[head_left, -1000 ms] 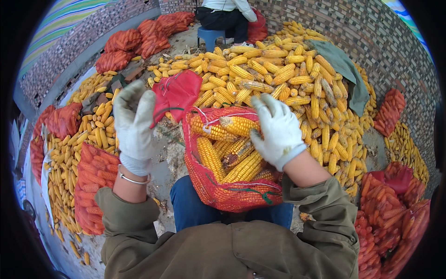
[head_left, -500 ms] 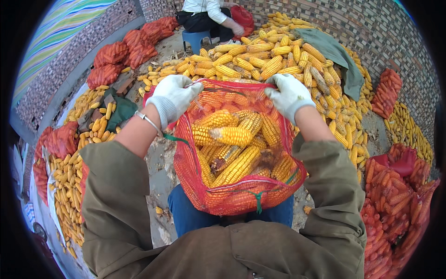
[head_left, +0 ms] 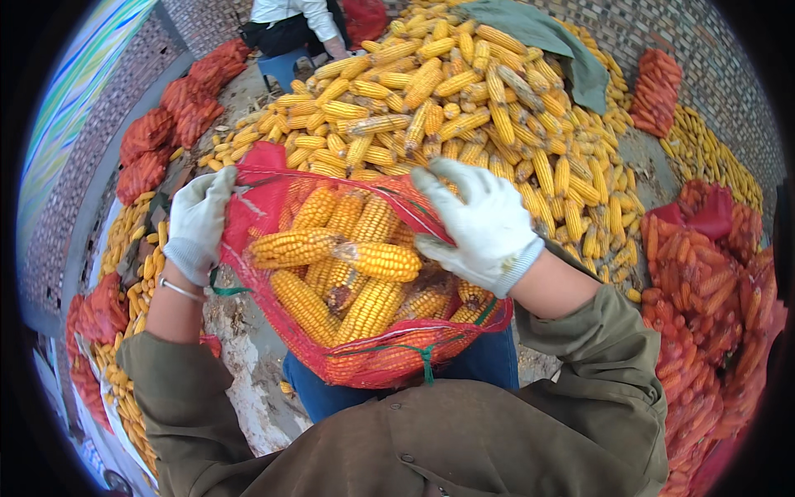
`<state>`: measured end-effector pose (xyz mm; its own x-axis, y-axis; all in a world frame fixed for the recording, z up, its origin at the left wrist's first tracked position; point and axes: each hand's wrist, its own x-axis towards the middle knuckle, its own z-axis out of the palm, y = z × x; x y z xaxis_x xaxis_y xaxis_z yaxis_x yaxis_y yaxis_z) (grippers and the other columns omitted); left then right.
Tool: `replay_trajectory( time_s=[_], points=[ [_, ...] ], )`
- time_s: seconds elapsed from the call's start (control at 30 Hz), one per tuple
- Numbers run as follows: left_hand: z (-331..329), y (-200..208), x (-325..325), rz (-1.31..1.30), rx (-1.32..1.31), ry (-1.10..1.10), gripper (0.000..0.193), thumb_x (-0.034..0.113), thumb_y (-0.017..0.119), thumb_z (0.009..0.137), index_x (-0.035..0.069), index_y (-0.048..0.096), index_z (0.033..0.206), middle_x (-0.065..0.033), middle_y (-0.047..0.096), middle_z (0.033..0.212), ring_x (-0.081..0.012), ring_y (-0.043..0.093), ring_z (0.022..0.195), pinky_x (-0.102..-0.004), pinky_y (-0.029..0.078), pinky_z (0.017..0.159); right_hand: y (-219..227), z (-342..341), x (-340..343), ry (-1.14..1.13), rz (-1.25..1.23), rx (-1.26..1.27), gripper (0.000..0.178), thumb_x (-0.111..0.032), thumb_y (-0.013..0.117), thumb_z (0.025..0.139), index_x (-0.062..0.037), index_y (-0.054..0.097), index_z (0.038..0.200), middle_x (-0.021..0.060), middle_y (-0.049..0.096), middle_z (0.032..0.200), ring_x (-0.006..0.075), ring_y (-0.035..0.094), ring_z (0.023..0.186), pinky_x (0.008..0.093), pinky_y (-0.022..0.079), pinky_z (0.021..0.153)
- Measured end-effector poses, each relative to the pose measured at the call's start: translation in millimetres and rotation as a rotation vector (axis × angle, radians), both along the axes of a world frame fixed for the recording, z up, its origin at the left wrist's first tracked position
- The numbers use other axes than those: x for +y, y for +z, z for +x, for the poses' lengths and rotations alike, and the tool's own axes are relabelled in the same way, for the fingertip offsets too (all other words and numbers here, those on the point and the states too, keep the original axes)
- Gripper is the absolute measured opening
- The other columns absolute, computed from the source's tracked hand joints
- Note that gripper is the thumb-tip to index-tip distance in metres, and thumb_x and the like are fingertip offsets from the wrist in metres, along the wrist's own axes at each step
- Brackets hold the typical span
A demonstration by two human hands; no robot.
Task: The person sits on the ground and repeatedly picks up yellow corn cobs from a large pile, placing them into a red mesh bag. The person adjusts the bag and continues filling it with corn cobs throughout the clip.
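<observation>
A red mesh bag (head_left: 273, 286) full of yellow corn cobs (head_left: 368, 306) rests on my lap, its mouth spread wide toward me. My left hand (head_left: 203, 219), in a white glove, pinches the bag's rim at its far left corner. My right hand (head_left: 480, 224), gloved too, is at the right side of the rim with fingers stretched and apart; the rim runs between its thumb and fingers. Two cobs lie crosswise on top in the bag. A green drawstring (head_left: 426, 356) is knotted at the near edge.
A large heap of corn cobs (head_left: 464, 99) rises beyond the bag, partly under a grey-green cloth (head_left: 546, 41). Filled red mesh bags (head_left: 704, 290) stand at the right, others (head_left: 195, 91) at the far left. Another person (head_left: 294, 25) sits on a blue stool (head_left: 281, 66) at the back.
My left hand has moved left, pulling the bag's rim with it. The right hand has loosened, its fingers now spread. The top cobs in the bag lie differently, and the view has shifted.
</observation>
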<state>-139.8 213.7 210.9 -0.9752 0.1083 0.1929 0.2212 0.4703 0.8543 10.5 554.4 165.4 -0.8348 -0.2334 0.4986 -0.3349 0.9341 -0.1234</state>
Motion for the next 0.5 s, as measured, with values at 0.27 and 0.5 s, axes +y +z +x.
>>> replay_trajectory(
  time_s=[0.27,0.5],
  points=[
    [-22,-20,-2,0.141,0.028,-0.029,0.028,0.028,0.069,0.099,0.000,0.074,0.099,0.0052,0.067,0.085,-0.0018,0.054,0.075,-0.0199,0.045,0.067,-20,41,45,-0.230,-0.075,-0.912,0.042,-0.043,0.057,0.098,-0.0021,0.062,0.104,0.0203,0.070,0.095,0.0400,0.068,0.093,0.0469,0.054,0.079],
    [-19,-12,15,-0.005,0.002,-0.060,0.030,0.030,0.071,0.097,0.000,0.073,0.095,0.0061,0.064,0.081,-0.0014,0.050,0.071,-0.0196,0.041,0.063,101,18,49,0.565,-1.255,-0.025,0.031,-0.029,0.047,0.108,-0.0079,0.062,0.092,-0.0051,0.047,0.063,0.0045,0.044,0.053,0.0240,0.032,0.048]
  ],
)
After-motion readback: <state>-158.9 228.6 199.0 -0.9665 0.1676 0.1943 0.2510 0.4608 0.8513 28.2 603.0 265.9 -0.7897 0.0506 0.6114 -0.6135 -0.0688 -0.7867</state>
